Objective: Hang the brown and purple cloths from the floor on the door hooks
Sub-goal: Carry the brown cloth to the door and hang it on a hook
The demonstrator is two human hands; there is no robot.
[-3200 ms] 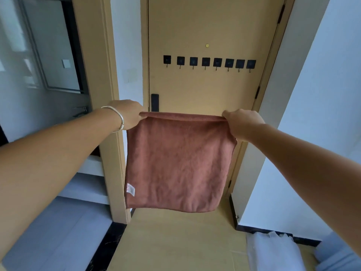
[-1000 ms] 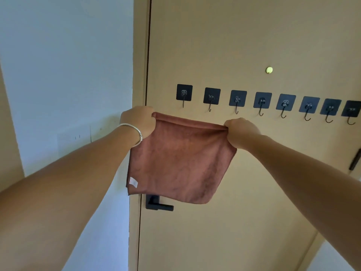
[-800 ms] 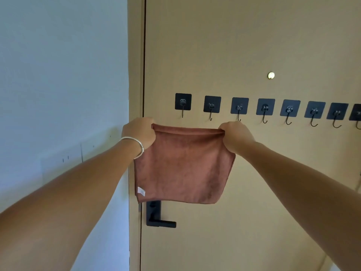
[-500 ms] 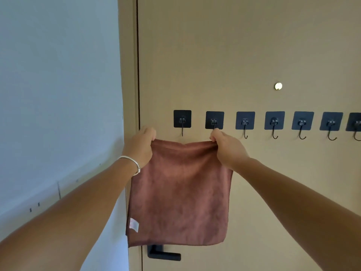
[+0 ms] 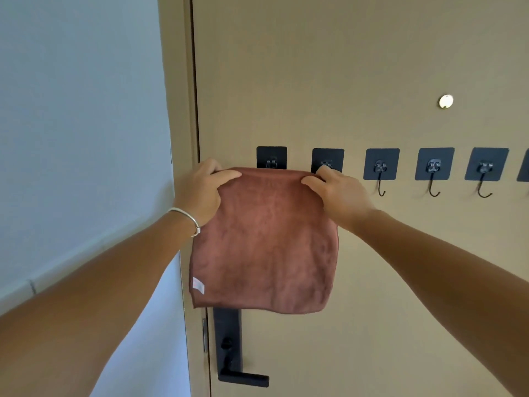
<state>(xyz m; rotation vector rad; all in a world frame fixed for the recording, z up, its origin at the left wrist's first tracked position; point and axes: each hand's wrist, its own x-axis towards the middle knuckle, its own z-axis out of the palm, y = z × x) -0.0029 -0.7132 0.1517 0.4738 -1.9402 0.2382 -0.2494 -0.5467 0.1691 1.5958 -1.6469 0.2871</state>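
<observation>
Head view: brown cloth [image 5: 266,242], top corners pinched by left hand [image 5: 200,193] and right hand [image 5: 340,196], covering two leftmost hooks [image 5: 271,157].

- The brown cloth [image 5: 264,239] covers the lower parts of the two leftmost hook plates [image 5: 271,156], so their hooks cannot be seen, nor whether the cloth is caught on them.
- Right of the cloth, the last hook plate [image 5: 524,166] is cut by the picture's edge.
- Below the cloth, the door handle plate [image 5: 227,339] has its top hidden behind the hem.
- The fingertips of the left hand [image 5: 201,193] and right hand [image 5: 339,196] vanish behind the cloth's top fold.
- The white tag [image 5: 198,285] on the cloth is too blurred to read.
</observation>
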